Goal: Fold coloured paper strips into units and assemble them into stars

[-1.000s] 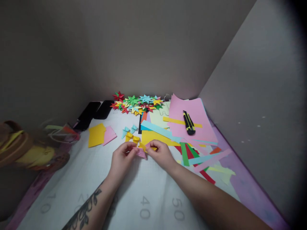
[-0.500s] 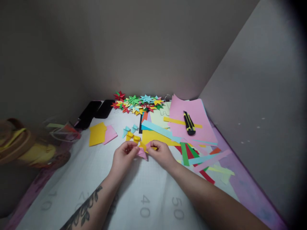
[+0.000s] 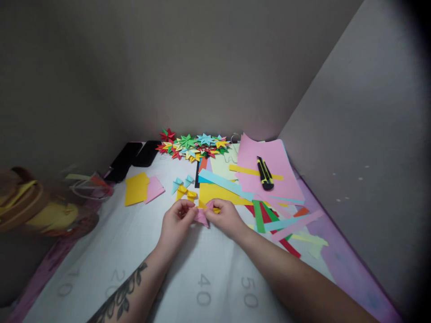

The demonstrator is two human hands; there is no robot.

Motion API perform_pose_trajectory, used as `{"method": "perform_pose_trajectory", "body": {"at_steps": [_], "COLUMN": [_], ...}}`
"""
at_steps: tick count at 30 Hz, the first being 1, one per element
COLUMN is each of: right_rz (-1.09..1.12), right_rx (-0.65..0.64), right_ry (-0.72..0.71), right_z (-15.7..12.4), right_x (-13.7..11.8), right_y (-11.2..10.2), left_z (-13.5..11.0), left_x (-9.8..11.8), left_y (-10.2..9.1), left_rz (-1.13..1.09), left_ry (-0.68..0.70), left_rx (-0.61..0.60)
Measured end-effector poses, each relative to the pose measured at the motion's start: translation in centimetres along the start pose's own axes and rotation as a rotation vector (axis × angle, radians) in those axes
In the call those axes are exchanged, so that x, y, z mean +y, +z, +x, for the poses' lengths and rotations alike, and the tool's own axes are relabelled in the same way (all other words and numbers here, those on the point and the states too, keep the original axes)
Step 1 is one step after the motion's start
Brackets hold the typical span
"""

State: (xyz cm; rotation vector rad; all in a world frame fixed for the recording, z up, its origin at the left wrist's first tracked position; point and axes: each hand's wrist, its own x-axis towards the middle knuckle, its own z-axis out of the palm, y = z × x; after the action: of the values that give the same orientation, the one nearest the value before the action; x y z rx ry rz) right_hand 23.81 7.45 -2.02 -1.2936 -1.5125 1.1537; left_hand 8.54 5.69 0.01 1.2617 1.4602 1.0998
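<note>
My left hand [image 3: 181, 220] pinches a small folded pink paper piece [image 3: 202, 218] between thumb and fingers. My right hand [image 3: 225, 216] is closed on the other side of the pink folded paper, and a bit of yellow shows by its fingers. The fingertips partly hide the folds. Just beyond my hands lie small folded yellow pieces [image 3: 182, 191] and folded light blue pieces [image 3: 177, 183]. Behind my right hand is a flat yellow sheet [image 3: 218, 194].
A pile of folded paper stars [image 3: 188, 141] lies by the wall. A utility knife [image 3: 265, 173] rests on pink sheets [image 3: 279, 157]. Coloured strips [image 3: 283, 224] are scattered at the right. Yellow squares [image 3: 136, 188] and two black phones [image 3: 147, 153] are at the left.
My hands have come slightly closer together, and the left has moved a little to the right. The pink paper has shifted slightly right between them.
</note>
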Motion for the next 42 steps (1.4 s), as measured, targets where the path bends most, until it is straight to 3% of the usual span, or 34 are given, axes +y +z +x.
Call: {"method": "perform_pose_trajectory", "body": {"at_steps": [7,16,28,34,42], "right_rz": [-0.023,-0.007,-0.025,-0.053,0.043], "right_rx": [0.003,-0.043,-0.035,-0.055,-0.102], "right_ry": [0.009,0.036,0.018,0.013,0.002], "right_z": [0.0,0.2,0.1,0.1,0.1], "right_x": [0.2,0.4,0.5,0.4,0.3], "right_y": [0.0,-0.1,0.0,0.0,-0.2], "left_z": [-0.1,0.1,0.2,0.3,0.3], "left_x": [0.5,0.2,-0.3,-0.6,-1.0], "left_y": [-0.1,-0.1,0.1,0.3,0.0], "left_rz": [0.084,-0.052,-0.072,-0.133,-0.123], "left_ry": [0.019,-0.050,0.001,-0.028,-0.018], "left_rx": [-0.038,-0.015,-0.032,-0.134,-0.063]}}
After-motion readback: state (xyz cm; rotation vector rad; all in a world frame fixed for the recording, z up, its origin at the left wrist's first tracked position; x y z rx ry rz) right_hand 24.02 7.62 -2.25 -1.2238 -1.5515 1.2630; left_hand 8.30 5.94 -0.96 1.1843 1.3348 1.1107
